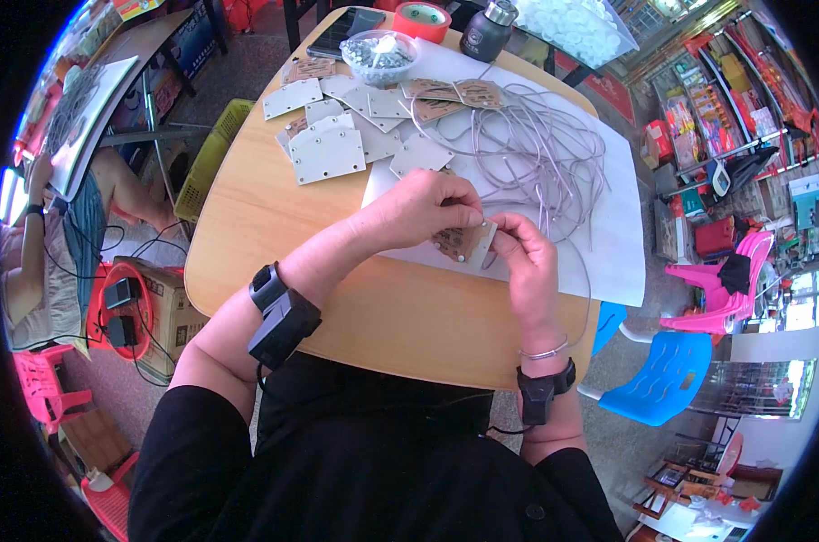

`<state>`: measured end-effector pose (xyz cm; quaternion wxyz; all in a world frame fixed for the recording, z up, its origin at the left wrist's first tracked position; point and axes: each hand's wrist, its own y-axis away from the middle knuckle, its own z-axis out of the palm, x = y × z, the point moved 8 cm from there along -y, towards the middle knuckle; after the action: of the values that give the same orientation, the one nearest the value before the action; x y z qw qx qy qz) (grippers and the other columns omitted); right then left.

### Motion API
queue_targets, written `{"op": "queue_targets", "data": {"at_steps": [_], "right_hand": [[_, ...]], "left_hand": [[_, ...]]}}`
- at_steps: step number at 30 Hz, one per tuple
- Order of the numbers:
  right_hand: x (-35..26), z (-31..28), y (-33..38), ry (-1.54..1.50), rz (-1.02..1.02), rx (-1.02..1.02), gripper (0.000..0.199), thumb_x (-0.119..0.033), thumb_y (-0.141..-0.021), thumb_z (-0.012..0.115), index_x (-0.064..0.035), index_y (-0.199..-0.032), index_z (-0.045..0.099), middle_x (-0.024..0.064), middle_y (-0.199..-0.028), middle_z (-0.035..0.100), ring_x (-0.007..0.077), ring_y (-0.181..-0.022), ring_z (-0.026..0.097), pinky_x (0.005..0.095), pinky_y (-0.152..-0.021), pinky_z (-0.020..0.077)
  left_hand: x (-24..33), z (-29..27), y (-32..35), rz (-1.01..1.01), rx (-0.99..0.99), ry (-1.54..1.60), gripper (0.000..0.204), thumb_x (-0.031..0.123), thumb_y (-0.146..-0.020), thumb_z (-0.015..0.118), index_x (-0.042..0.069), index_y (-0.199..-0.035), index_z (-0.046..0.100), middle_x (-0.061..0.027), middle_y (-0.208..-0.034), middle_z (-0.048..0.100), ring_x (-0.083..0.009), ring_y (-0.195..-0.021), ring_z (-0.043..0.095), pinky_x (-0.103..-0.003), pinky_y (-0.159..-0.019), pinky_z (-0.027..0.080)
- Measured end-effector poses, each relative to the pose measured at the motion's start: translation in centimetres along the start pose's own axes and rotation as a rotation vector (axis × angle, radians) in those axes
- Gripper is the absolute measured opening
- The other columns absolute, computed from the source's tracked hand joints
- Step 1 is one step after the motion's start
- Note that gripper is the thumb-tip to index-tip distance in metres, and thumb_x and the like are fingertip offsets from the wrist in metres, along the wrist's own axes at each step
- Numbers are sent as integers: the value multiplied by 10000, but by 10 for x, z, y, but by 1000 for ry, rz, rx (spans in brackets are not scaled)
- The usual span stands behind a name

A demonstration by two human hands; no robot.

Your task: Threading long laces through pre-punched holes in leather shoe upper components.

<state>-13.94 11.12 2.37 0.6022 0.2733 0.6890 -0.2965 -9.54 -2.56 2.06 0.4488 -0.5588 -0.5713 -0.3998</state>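
Between my two hands, over the front part of the table, is a small flat plate (464, 244) with a brown patterned face, a pale edge strip and small round studs. My left hand (425, 208) is closed, its thumb and fingers pinching the plate's upper edge. On the other side my right hand (527, 253) is also closed, thumb and forefinger at the plate's right edge. A thin grey cord runs beside that hand; whether the fingers also grip it is hidden. Beyond lie a loose heap of grey cords (540, 149) and a scattered pile of pale plates (328, 154) with studs.
The wooden table (247, 217) carries a white sheet (622, 244). At its far end are a clear bowl (379, 61) of small metal parts, orange tape (421, 22), a dark bottle (489, 32) and a phone (346, 32). A blue chair (658, 379) stands right; another person's arm (32, 244) shows left.
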Motion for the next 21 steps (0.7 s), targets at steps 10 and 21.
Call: {"op": "queue_targets", "data": {"at_steps": [10, 21], "right_hand": [[15, -4, -3, -119, 69, -30, 113, -16, -884, 558, -2, -980, 616, -14, -845, 612, 61, -743, 531, 207, -704, 442], [-8, 1, -1, -71, -22, 23, 136, -47, -883, 570, -12, -1009, 608, -30, -799, 576, 60, -730, 514, 226, -684, 437]], "left_hand": [[-1, 5, 0, -39, -57, 70, 196, 194, -850, 655, 17, -932, 661, -18, -759, 627, -76, -723, 560, -256, -652, 474], [-4, -1, -2, -24, 19, 105, 181, 182, -850, 651, 12, -911, 656, -29, -739, 620, -76, -700, 558, -263, -623, 471]]}}
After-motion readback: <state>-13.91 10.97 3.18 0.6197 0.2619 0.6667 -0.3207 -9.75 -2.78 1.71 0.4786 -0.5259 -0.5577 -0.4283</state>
